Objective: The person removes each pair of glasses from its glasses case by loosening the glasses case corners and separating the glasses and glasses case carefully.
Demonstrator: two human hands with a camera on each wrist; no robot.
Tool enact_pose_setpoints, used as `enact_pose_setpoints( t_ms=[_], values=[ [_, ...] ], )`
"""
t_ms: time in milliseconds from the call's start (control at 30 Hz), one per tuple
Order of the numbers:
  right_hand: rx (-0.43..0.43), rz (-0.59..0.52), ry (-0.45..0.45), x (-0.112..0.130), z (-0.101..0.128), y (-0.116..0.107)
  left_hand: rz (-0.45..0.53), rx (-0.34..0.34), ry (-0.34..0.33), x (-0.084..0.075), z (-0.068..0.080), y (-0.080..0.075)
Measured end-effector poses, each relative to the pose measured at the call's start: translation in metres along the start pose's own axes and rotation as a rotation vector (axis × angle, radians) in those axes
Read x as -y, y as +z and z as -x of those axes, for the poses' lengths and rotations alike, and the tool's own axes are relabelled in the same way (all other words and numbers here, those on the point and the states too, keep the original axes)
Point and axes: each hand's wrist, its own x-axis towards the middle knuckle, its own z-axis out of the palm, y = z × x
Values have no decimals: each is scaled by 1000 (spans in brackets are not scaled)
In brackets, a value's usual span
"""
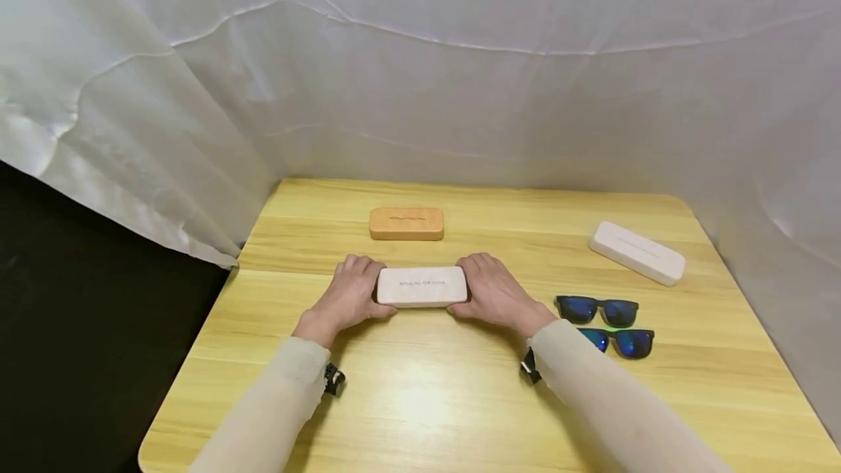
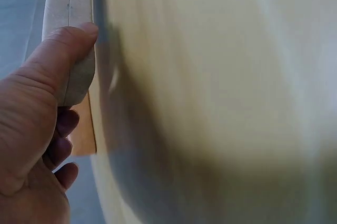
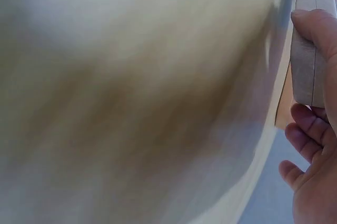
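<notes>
A pale grey glasses case (image 1: 422, 286) lies shut on the wooden table (image 1: 420, 400), held at both ends. My left hand (image 1: 350, 296) grips its left end, with the thumb on the near edge of the case (image 2: 67, 34) and the fingers curled behind. At the other end my right hand (image 1: 494, 293) grips the case (image 3: 308, 50) the same way. Two pairs of dark sunglasses with blue lenses (image 1: 597, 310) (image 1: 617, 341) lie just right of my right hand.
An orange-brown case (image 1: 406, 224) lies shut behind the held case. A white case (image 1: 636, 252) lies at the back right. White sheeting (image 1: 420, 79) walls the table's back and sides. Beyond the table's left edge is a dark gap (image 1: 85, 327).
</notes>
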Motion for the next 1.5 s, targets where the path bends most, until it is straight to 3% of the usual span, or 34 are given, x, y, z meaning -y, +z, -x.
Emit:
enact_pose_setpoints(
  t_ms=[333, 567, 867, 1500],
  values=[
    [49, -11, 90, 9, -35, 0, -20, 15, -34, 21, -18, -23],
    [57, 34, 121, 12, -52, 2, -22, 34, -71, 31, -31, -25],
    [81, 120, 121, 8, -51, 6, -30, 87, -112, 30, -38, -18],
    [98, 132, 167, 8, -47, 6, -10, 124, -132, 28, -39, -19]
  ],
)
